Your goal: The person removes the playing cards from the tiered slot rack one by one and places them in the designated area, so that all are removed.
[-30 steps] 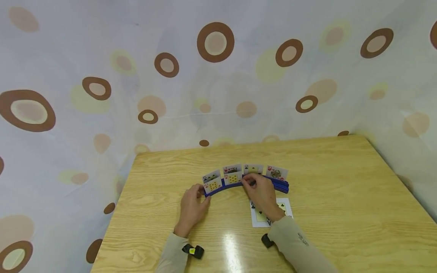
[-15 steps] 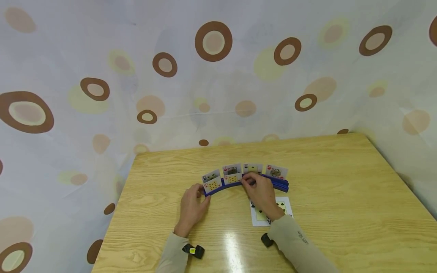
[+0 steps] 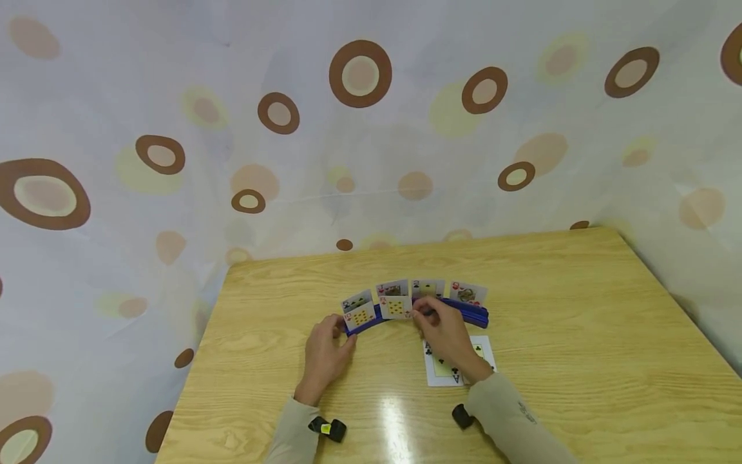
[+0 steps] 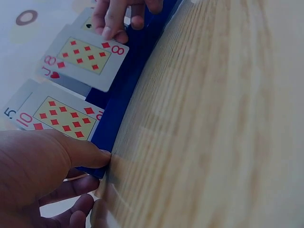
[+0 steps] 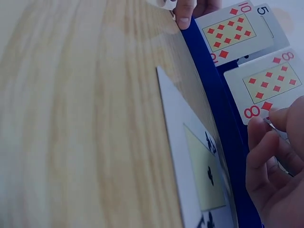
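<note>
A curved blue card holder [image 3: 475, 316] stands on the table with playing cards upright in it. At its left end, my left hand [image 3: 326, 354] grips it between thumb and fingers, beside the ten of diamonds [image 4: 65, 118] and the five behind it. My right hand [image 3: 446, 332] pinches the eight of diamonds [image 5: 273, 83] by its lower right corner. That card's bottom edge overlaps the holder's blue front, and the jack of hearts [image 3: 392, 288] shows behind it. Further right, a two of spades [image 3: 428, 288] and a red face card [image 3: 467, 294] stand in the back row.
Beneath my right forearm, a white-bordered clubs card [image 3: 437, 370] lies face up on the wooden table [image 3: 556, 335], partly hidden by the arm. A patterned curtain [image 3: 371, 161] hangs behind the table and along its sides.
The eight of diamonds has come out of the front slot, and its lower edge now covers the holder's front. My right wrist has shifted slightly right; my left hand keeps its place.
</note>
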`<state>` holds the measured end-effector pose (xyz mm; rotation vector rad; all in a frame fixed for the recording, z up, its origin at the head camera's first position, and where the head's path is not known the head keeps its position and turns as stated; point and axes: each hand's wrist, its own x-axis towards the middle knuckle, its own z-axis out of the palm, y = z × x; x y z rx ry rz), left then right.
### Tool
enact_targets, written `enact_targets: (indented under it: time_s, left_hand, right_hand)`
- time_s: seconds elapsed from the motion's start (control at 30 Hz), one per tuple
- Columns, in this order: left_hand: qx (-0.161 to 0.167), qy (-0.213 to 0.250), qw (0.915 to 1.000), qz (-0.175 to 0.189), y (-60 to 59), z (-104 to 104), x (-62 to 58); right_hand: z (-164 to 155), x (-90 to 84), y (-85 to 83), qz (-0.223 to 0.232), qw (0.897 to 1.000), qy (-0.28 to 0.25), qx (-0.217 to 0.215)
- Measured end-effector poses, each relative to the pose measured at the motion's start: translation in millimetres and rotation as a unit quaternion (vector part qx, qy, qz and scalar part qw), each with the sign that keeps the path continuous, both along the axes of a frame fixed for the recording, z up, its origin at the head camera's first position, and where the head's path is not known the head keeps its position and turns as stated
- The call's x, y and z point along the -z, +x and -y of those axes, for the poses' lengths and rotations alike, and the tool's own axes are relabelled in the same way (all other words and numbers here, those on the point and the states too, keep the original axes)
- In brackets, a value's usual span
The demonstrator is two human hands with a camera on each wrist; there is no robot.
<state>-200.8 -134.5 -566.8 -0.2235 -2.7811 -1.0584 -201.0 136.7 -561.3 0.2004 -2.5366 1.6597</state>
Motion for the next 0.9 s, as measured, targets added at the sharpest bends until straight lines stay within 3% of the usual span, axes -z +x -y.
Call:
enact_targets:
  time_s: [0.23, 0.6, 0.9]
  left_hand:
    - [0.001, -0.001, 0.9999, -0.012, 3.5, -1, -0.7]
    - [0.000, 0.002, 1.0000, -0.002, 0.7, 1, -0.9]
    - [0.003, 0.002, 1.0000, -0.001, 1.1, 0, -1.1]
  right_hand:
    - [-12, -1.1, 8.8, -0.016, 1.000, 0.004, 0.006]
    - [-32, -10.1, 22.6, 0.024, 1.000, -0.002, 0.013]
    - [-56, -11.2, 44.8, 0.016, 0.999, 0.030, 0.033]
